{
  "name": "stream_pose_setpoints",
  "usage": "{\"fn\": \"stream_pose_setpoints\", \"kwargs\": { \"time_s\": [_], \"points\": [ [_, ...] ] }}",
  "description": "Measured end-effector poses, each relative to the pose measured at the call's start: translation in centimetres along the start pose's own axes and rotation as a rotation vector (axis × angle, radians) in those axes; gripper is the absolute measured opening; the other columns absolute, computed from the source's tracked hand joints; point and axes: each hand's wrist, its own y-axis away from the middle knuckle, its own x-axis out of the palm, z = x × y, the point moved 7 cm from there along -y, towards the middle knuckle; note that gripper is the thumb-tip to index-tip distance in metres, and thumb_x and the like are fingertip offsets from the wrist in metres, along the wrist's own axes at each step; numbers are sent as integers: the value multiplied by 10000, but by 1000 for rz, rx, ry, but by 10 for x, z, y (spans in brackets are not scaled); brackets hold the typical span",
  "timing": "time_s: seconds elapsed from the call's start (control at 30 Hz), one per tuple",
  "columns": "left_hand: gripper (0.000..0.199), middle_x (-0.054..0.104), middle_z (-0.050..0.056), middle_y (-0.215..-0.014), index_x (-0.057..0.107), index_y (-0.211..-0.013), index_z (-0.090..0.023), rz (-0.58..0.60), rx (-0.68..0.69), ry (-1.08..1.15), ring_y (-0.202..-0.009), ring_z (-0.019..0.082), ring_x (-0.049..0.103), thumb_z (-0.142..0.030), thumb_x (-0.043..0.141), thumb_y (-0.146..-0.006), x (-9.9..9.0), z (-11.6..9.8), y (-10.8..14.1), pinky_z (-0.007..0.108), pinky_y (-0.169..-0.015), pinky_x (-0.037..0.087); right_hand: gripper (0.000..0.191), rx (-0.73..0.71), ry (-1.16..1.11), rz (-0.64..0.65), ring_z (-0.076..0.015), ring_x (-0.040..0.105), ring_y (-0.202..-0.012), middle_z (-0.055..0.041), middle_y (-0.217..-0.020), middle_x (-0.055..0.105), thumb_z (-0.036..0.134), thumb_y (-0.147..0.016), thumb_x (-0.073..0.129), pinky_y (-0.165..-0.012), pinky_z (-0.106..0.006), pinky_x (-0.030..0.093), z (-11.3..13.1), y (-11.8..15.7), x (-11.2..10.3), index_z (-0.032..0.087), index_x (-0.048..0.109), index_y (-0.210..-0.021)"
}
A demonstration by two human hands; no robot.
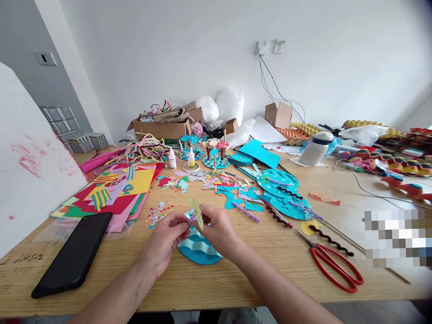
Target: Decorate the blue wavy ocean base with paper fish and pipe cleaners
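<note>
Above a round blue paper base (205, 259) with pale blue wavy strips, my two hands meet at the middle of the table. My right hand (218, 224) pinches a light green paper cutout (196, 213) with dark markings, held upright and seen nearly edge-on. The fingers of my left hand (169, 233) are closed on a small purple fuzzy piece (192, 219), like a pipe cleaner, right against the cutout. Whether the purple piece joins the base below cannot be seen, as my fingers cover that area.
Red-handled scissors (334, 262) and a brown wavy pipe cleaner (331, 240) lie to the right. On the left are a black phone (72, 254) and coloured paper sheets (142, 181). Glue bottles (191, 159), paper scraps (238, 194) and finished-looking blue models (216, 158) stand beyond my hands.
</note>
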Motion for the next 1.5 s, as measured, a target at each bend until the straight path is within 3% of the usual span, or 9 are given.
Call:
{"fn": "stream_pose_setpoints", "kwargs": {
  "time_s": [0.4,0.67,0.9,1.03,1.2,1.33,1.5],
  "points": [
    [237,590,-29,-567,632,-606,-161,-60,29,-30,-541,89,499,-281,803,-495,-10,6,4,191,-515,403,86,61,6,23,-91,472,-578,48,-610,535,118,-655,579,-534,-172,339,2,5,8,194,539,-654],
    [249,610,-18,-595,646,-645,-168,-123,73,-42,-574,104,517,-316,791,-507,-12,4,9,195,-531,404,95,223,-197,-102,-94,436,-556,52,-577,498,187,-659,580,-514,-185,340,-16,8,15,189,499,-609],
    [240,604,-15,-630,641,-666,-176,-87,106,-104,-604,120,522,-347,764,-552,-5,2,20,215,-568,423,99,236,-202,-23,-103,449,-558,45,-552,490,197,-654,581,-513,-195,353,-17,9,20,183,510,-586],
    [248,628,-5,-702,628,-776,-208,-89,125,-264,-663,155,561,-353,724,-600,-13,0,24,239,-591,444,108,247,-146,14,-99,454,-543,47,-537,496,202,-657,585,-508,-193,364,-17,9,11,183,514,-579],
    [88,658,14,-758,649,-699,-245,-38,336,-750,-717,202,591,-231,665,-614,-21,-18,25,285,-657,455,52,273,-83,79,-95,468,-551,29,-595,544,208,-680,560,-507,-191,357,-21,5,-12,170,550,-644],
    [281,663,37,-956,667,-830,-279,50,443,-1000,-971,261,566,-133,648,-591,-17,-19,23,362,-858,420,91,310,-3,138,-74,411,-500,44,-554,506,216,-697,525,-461,-182,309,-30,-3,-26,159,574,-647],
    [359,645,54,-1025,643,-927,-271,80,460,-1106,-1013,262,553,-116,634,-604,-15,-10,22,390,-899,409,92,281,70,215,-68,358,-473,64,-490,447,224,-661,563,-438,-188,257,-44,-21,-22,156,604,-613]
  ]
}}
